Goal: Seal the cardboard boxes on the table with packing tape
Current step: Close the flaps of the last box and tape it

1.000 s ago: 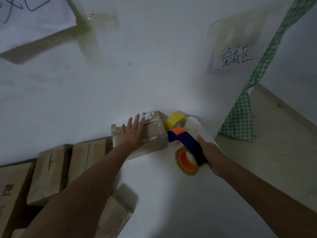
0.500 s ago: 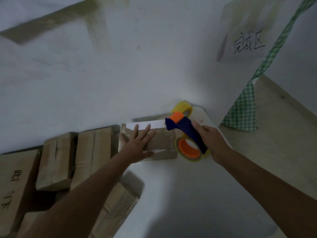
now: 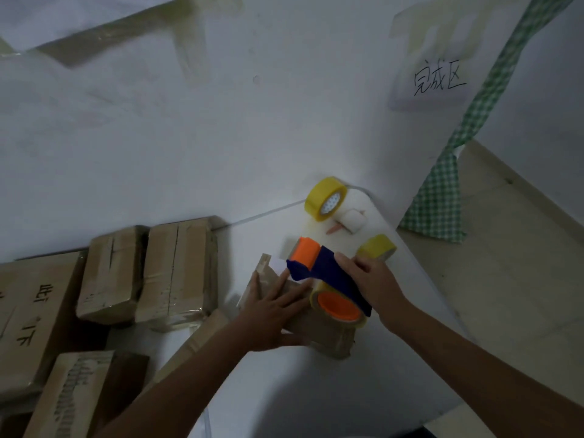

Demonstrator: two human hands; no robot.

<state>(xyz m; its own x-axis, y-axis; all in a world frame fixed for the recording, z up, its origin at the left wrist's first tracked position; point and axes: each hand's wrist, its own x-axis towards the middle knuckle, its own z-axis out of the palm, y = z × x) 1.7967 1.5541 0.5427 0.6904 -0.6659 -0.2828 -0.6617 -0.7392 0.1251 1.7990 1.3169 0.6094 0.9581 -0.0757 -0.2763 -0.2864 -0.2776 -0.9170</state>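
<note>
The small brown cardboard box [image 3: 316, 324] sits on the white table [image 3: 316, 390], near the table's 3 o'clock edge. The person's left hand [image 3: 271, 314] lies flat on top of the box with the fingers [image 3: 294, 295] spread out straight, pressing it still. The right hand [image 3: 373, 286] has its fingers curled tight round the blue and orange tape gun [image 3: 328, 279], which rests on the box top.

Taping of this box looks to be under way, though how much tape is on it cannot be told. At 9 o'clock from it lie two shiny wrapped brown boxes [image 3: 177, 273], which look sealed already. More brown boxes [image 3: 34, 314] wait farther out at 9 o'clock, so there is work left. A yellow tape roll [image 3: 325, 199] stands at 12 o'clock from the box, with another yellow roll [image 3: 377, 249] nearer.
</note>
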